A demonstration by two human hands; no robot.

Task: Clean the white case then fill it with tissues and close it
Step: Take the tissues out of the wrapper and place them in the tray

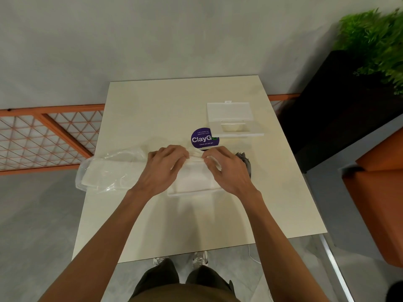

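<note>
My left hand (pixel 165 168) and right hand (pixel 229 171) meet over the shallow white rectangular plastic case (pixel 196 191), which lies mid-way across the pale cream surface (pixel 196 219). The fingers (pixel 178 152) of both hands are curled narrow, pinching the bunched far edge of the stack of white paper tissues (pixel 195 154) lying in the case. The flat white plastic lid (pixel 233 115) lies apart, far right, its small flap open. A crinkled clear plastic bag (pixel 109 171) holding more tissues lies just left of my left hand. A round purple sticker (pixel 201 138) shows beyond my fingers, and a crumpled grey cloth (pixel 245 159) lies beside my right hand.
</note>
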